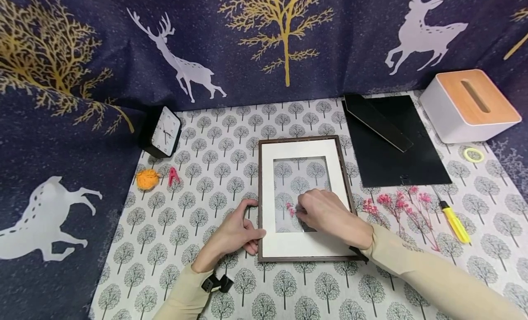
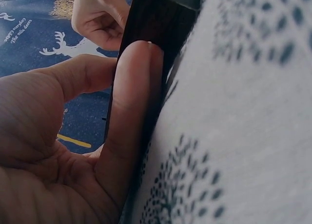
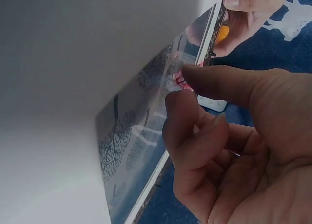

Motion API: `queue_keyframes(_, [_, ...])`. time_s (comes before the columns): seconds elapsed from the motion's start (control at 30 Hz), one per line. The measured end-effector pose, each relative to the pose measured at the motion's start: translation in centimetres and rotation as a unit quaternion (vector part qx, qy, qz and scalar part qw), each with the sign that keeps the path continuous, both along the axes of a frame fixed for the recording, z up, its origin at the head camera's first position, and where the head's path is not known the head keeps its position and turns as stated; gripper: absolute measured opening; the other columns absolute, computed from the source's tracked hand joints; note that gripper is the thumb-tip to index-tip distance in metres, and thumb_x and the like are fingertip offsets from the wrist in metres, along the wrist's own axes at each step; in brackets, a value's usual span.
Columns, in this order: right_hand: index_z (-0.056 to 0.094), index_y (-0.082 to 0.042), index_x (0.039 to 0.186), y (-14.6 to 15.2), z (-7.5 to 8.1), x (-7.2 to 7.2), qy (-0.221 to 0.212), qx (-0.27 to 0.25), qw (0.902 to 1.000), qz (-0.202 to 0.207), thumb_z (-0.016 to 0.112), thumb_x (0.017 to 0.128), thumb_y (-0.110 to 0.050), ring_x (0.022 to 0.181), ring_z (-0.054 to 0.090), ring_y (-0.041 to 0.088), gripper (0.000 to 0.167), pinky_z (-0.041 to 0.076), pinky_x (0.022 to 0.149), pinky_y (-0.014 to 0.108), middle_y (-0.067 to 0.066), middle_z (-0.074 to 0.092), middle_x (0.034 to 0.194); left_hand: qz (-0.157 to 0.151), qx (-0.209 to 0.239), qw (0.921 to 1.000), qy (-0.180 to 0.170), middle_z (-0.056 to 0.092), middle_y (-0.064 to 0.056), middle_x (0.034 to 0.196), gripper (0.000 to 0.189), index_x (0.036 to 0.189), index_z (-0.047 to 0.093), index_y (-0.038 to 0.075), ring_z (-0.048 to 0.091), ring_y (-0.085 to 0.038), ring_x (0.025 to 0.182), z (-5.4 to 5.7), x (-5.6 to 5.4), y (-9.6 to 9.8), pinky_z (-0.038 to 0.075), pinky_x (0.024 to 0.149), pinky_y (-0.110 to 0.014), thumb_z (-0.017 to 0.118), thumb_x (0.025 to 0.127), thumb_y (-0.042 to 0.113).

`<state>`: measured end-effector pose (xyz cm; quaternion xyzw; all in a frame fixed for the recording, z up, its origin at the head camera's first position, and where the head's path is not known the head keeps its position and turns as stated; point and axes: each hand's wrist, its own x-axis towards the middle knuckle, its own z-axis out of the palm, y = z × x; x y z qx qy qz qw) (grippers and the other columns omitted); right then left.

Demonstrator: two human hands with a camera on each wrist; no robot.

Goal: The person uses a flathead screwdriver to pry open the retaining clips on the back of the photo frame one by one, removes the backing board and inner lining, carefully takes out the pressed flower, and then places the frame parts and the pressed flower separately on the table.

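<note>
A picture frame (image 1: pixel 305 259) with a dark wooden edge and a white mat (image 1: pixel 267 173) lies flat on the patterned cloth. Through its clear pane (image 1: pixel 288 178) the tree print shows. At the frame's lower left side, my left hand (image 1: pixel 237 230) grips the edge, thumb over the top and other fingers along the side. My right hand (image 1: pixel 323 212) is above the lower part of the pane, pinching a small pink dried flower sprig (image 1: pixel 291 210) between thumb and index finger. In the right wrist view the sprig (image 3: pixel 181 80) is partly hidden behind the fingertips.
Right of the frame lie pink dried flower stems (image 1: pixel 398 203), a yellow utility knife (image 1: pixel 455 223), a black backing board (image 1: pixel 396 141) and a yellow tape roll (image 1: pixel 473 155). A tissue box (image 1: pixel 474 104) stands at back right. Leftward are a clock (image 1: pixel 165 132), orange yarn (image 1: pixel 147 179) and a red clip (image 1: pixel 173 176).
</note>
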<state>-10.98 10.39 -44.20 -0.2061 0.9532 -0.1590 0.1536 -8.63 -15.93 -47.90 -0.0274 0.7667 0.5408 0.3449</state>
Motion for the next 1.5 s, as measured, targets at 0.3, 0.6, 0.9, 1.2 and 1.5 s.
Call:
queue_keyframes(0.3, [0.075,-0.011,0.08,-0.1,-0.1,0.1,-0.006,-0.01,0.9999,-0.005,0.078,0.095,-0.006,0.055,0.054,0.01,0.016,0.048,0.047,0.02,0.002,0.072,0.073,0.0,-0.003,1.0,0.001,0.07,-0.013,0.077,0.088,0.165,0.032,0.017,0.071,-0.019,0.054,-0.2,0.0,-0.1,0.072,0.057,-0.041,0.082,0.094,0.005])
queue_keyframes(0.6, [0.06,-0.013,0.069,-0.2,-0.1,-0.1,-0.005,-0.007,1.0,-0.004,0.075,0.095,-0.002,0.055,0.05,0.011,0.032,0.046,0.046,0.02,0.0,0.061,0.064,-0.007,-0.001,1.0,0.006,0.07,-0.013,0.077,0.088,0.166,0.031,0.016,0.071,-0.02,0.055,-0.2,0.0,-0.1,0.072,0.058,-0.041,0.082,0.095,0.006])
queue_keyframes(0.9, [0.069,-0.012,0.074,0.2,0.1,-0.1,-0.004,-0.02,0.9998,-0.007,0.076,0.091,-0.001,0.055,0.051,0.01,0.021,0.044,0.047,0.019,-0.001,0.066,0.066,-0.011,0.0,0.9999,0.011,0.07,-0.013,0.077,0.087,0.165,0.032,0.015,0.071,-0.019,0.055,0.0,0.0,-0.1,0.071,0.057,-0.041,0.082,0.095,0.006])
queue_keyframes(1.2, [0.066,-0.016,0.072,1.1,1.3,0.9,-0.004,-0.042,0.999,-0.017,0.077,0.097,-0.01,0.055,0.048,0.008,0.027,0.04,0.045,0.018,-0.004,0.062,0.067,-0.01,-0.006,0.9999,0.008,0.071,-0.014,0.077,0.087,0.165,0.032,0.016,0.072,-0.02,0.055,-0.4,0.0,-0.1,0.072,0.058,-0.041,0.082,0.095,0.006])
queue_keyframes(1.5, [0.076,-0.015,0.083,2.9,2.1,2.5,0.004,-0.052,0.9979,-0.038,0.077,0.095,-0.012,0.058,0.049,0.007,0.013,0.04,0.048,0.018,-0.004,0.07,0.073,-0.005,-0.003,1.0,0.003,0.071,-0.014,0.079,0.088,0.166,0.032,0.017,0.071,-0.02,0.055,-0.5,-0.1,-0.1,0.072,0.058,-0.042,0.082,0.094,0.006])
